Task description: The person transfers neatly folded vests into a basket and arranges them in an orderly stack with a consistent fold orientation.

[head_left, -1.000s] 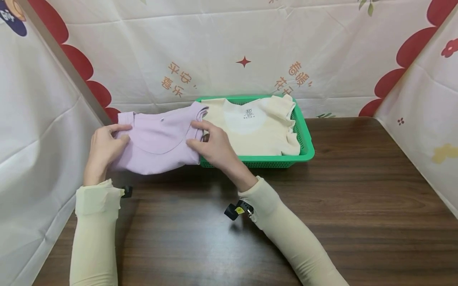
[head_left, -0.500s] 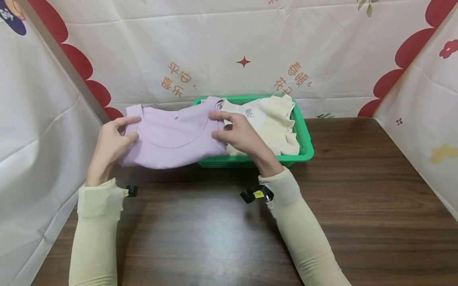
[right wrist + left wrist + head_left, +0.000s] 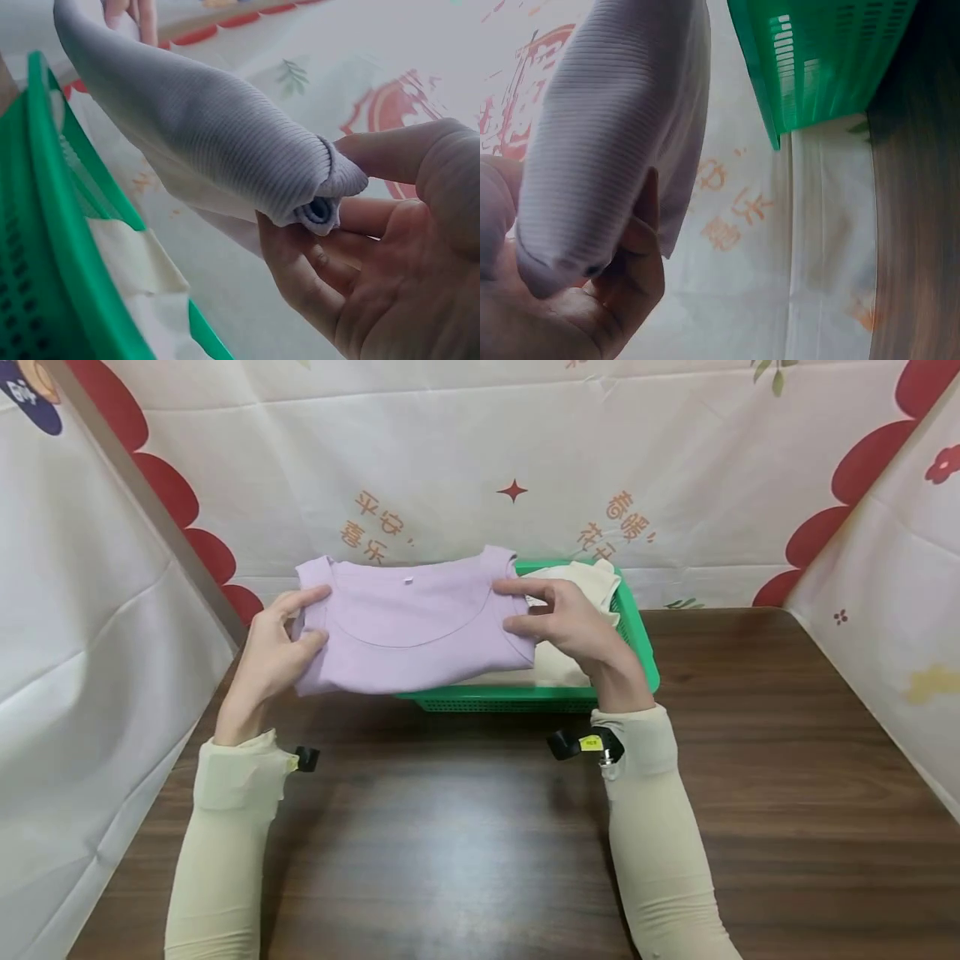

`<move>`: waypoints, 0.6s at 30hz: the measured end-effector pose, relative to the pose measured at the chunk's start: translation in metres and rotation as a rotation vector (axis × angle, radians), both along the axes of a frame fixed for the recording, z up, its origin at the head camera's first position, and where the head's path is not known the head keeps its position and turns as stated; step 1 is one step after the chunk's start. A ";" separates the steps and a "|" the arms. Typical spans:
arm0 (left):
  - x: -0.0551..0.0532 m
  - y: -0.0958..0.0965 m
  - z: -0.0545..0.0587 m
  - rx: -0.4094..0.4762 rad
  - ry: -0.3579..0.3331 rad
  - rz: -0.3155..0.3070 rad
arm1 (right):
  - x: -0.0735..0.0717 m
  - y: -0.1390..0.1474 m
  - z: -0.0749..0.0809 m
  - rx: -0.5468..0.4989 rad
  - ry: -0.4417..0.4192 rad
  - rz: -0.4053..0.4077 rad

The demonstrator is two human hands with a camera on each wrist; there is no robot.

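Observation:
A folded lilac shirt (image 3: 408,631) hangs in the air between both hands, its neckline and small white tag facing up. My left hand (image 3: 272,652) pinches its left end between thumb and fingers. At the opposite end, my right hand (image 3: 573,620) grips the folded edge the same way. Ribbed lilac cloth (image 3: 604,127) fills much of the left wrist view, and the right wrist view shows the rolled fold (image 3: 247,150) between thumb and fingers. Partly beneath the shirt stands a green basket (image 3: 647,664) holding a folded cream garment (image 3: 592,583), which the shirt and right hand partly cover.
The dark wooden table (image 3: 450,843) spreads in front of the basket and to its right. A printed white cloth (image 3: 450,460) hangs behind, close to the basket's far side, with more cloth along the left and right. Each wrist wears a strapped black camera.
Both hands have carried the lilac shirt to the right and somewhat up, so it now covers the basket's left part and much of the cream garment. The basket stays in place.

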State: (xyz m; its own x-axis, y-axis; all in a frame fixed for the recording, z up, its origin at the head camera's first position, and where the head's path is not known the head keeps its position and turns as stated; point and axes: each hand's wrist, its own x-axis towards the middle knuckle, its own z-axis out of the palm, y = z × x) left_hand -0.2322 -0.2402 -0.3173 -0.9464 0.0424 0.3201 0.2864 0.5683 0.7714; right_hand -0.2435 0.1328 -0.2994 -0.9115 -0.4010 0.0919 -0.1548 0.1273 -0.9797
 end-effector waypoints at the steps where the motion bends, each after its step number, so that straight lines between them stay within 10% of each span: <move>1: -0.001 0.003 0.000 0.000 0.003 -0.003 | 0.000 0.004 0.000 0.000 -0.003 -0.004; 18: -0.025 0.044 -0.010 0.099 0.034 -0.138 | -0.004 0.053 -0.002 0.008 -0.025 -0.037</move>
